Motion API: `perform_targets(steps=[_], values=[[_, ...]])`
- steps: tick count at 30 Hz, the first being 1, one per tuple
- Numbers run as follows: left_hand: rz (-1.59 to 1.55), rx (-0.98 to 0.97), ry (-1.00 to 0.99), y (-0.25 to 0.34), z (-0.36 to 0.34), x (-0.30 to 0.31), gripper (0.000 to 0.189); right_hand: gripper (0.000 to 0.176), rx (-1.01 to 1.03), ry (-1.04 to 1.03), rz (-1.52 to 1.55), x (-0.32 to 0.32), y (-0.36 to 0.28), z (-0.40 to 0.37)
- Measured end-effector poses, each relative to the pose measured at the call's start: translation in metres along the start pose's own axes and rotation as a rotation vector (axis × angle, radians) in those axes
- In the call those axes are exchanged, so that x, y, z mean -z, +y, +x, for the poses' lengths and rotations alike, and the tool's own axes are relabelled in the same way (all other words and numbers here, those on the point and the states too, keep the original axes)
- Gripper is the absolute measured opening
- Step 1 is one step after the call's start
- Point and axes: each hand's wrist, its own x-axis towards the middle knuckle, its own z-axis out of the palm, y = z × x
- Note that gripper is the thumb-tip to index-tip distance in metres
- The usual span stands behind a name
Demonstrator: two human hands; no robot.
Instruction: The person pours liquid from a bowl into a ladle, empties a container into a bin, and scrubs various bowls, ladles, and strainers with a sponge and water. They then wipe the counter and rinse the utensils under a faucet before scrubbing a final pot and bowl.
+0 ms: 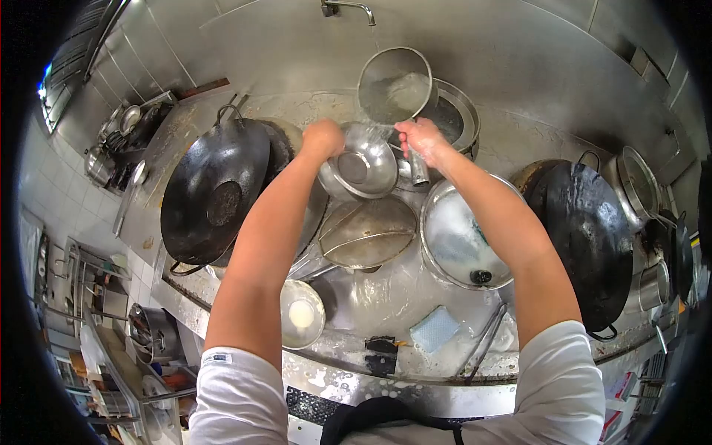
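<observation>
My left hand (pixel 323 139) is on the left rim of the metal bowl (pixel 378 167), fingers curled in and clamped there, tips hidden. My right hand (pixel 424 141) has its fingers wrapped round the handle (pixel 420 172) of the pot (pixel 371 83), handle end poking out below. The pot is tipped toward me beyond the bowl, under the tap (pixel 352 4), with water inside; water splashes between pot and bowl. The bowl is between my hands, tilted, above the strainer (pixel 368 236). Right of the strainer: wide pan (pixel 456 237) with white suds, under my forearm. Nearer me on the wet metal counter (pixel 382 293): blue sponge (pixel 435 328), tongs (pixel 483 343) just right of it, small bowl (pixel 291 326) with a round pale thing to the left. Black wok (pixel 211 178) on the left, another wok (pixel 586 245) on the right.
</observation>
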Motion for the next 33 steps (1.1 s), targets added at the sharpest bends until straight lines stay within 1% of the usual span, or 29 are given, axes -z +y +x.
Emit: perform_targets(steps=[1,2,5,7,8,9,11,14,17,21,22,23,26,27,28,29,30,31,32,33], values=[[0.061,-0.001,-0.083,0.002,0.000,0.004,0.037,0.014,0.045,0.012,-0.043,-0.009,0.000,-0.004],[0.035,-0.014,-0.021,0.004,-0.004,0.003,0.036,0.014,0.053,-0.017,-0.005,-0.018,-0.001,-0.008],[-0.047,-0.035,0.151,0.007,-0.018,-0.008,0.031,0.015,-0.033,-0.134,0.199,-0.037,-0.007,-0.017],[-0.102,-0.024,0.239,0.009,-0.027,-0.021,0.028,0.016,-0.021,-0.144,0.247,-0.047,-0.002,-0.015],[-0.151,-0.070,0.243,0.010,-0.031,-0.027,0.023,0.016,-0.017,-0.149,0.271,-0.052,0.002,-0.015],[-0.068,-0.162,0.273,0.007,-0.036,-0.031,0.022,0.017,-0.011,-0.153,0.296,-0.058,0.004,-0.016],[0.103,-0.348,0.336,0.003,-0.043,-0.034,0.021,0.019,0.085,-0.157,0.251,-0.066,0.009,-0.023],[0.175,-0.418,0.395,0.004,-0.062,-0.024,0.019,0.020,0.189,-0.198,0.239,-0.070,0.013,-0.018],[0.257,-0.379,0.371,0.004,-0.067,-0.025,0.019,0.016,0.188,-0.266,0.304,-0.070,0.003,-0.007],[0.236,-0.359,0.368,0.000,-0.083,-0.024,0.019,0.011,0.155,-0.332,0.342,-0.079,-0.012,-0.006],[0.211,-0.347,0.371,-0.003,-0.088,-0.024,0.020,0.007,0.153,-0.319,0.396,-0.087,-0.015,-0.007],[0.185,-0.334,0.371,-0.006,-0.093,-0.026,0.020,0.006,0.138,-0.299,0.366,-0.090,-0.018,-0.009],[0.047,-0.218,0.442,-0.020,-0.095,-0.033,0.020,0.005,0.079,-0.223,0.247,-0.093,-0.024,-0.003],[-0.019,-0.173,0.441,-0.024,-0.097,-0.033,0.020,0.009,0.101,-0.279,0.197,-0.087,-0.017,0.016],[-0.083,-0.118,0.436,-0.029,-0.100,-0.028,0.021,0.008,0.126,-0.223,0.106,-0.087,-0.021,0.004],[-0.143,-0.056,0.431,-0.036,-0.105,-0.023,0.022,0.013,0.087,-0.180,0.042,-0.084,-0.018,0.010],[-0.212,-0.018,0.417,-0.045,-0.110,-0.019,0.026,0.019,-0.005,-0.181,0.142,-0.084,-0.017,0.006],[-0.283,0.022,0.413,-0.052,-0.118,-0.013,0.029,0.023,-0.106,-0.290,0.222,-0.076,-0.008,0.020],[-0.313,0.044,0.403,-0.057,-0.130,-0.008,0.031,0.023,-0.176,-0.303,0.249,-0.078,-0.012,0.009],[-0.343,0.062,0.396,-0.062,-0.142,-0.001,0.033,0.023,-0.272,-0.400,0.349,-0.073,-0.008,0.014]])
